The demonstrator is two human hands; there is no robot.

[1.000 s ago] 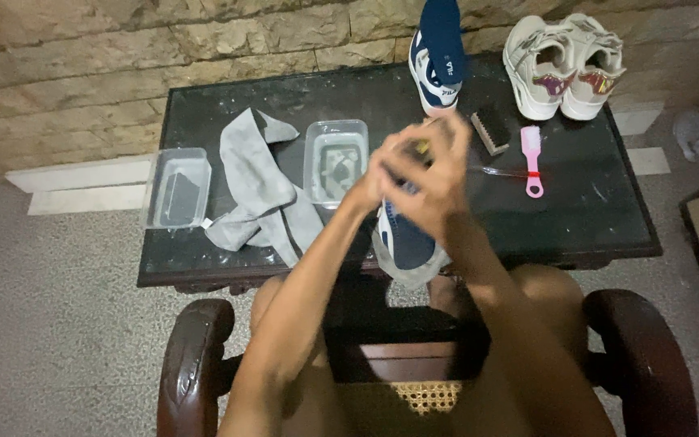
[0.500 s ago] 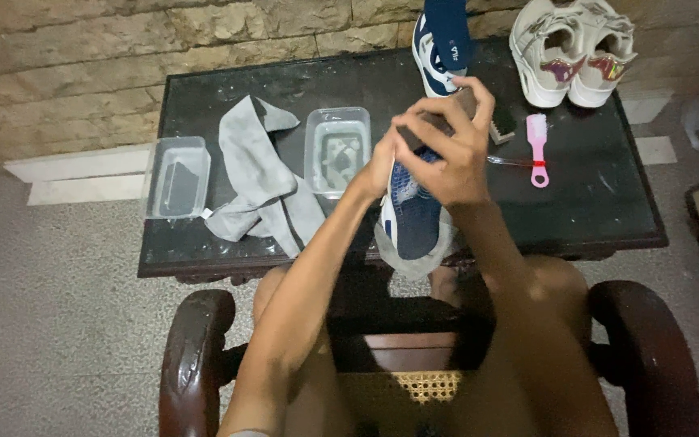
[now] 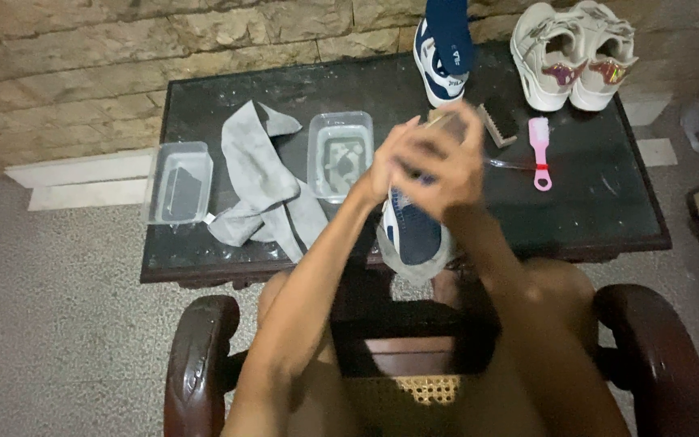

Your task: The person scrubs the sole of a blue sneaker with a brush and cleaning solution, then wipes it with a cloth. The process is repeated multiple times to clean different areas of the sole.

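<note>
- Navy-and-white mesh sneaker (image 3: 414,235) is hanging toe-down over the near edge of the counter (image 3: 592,202), held up in both hands above the person's lap.
- Left hand (image 3: 390,162) is wrapping the shoe's upper end from the left, grip closed on it.
- Right hand (image 3: 446,166) is pressing in from the right, fingers curled over the same end; both hands are motion-blurred, so exact finger placement is unclear.
- Dark glossy counter top is carrying the rest: second navy sneaker (image 3: 444,44) standing at the far edge, pair of white sneakers (image 3: 576,53) just right of it.
- Dark rectangular scrub brush (image 3: 497,121) is lying just behind the right hand, pink-handled small brush (image 3: 540,154) beside it to the right.
- Clear plastic tub with water (image 3: 340,155) is sitting just left of the hands; crumpled grey cloth (image 3: 264,190) is lying next to it; second clear plastic tub (image 3: 178,182) is sitting at the left end.
- Dark wooden chair arms (image 3: 196,364) are framing the legs below.
</note>
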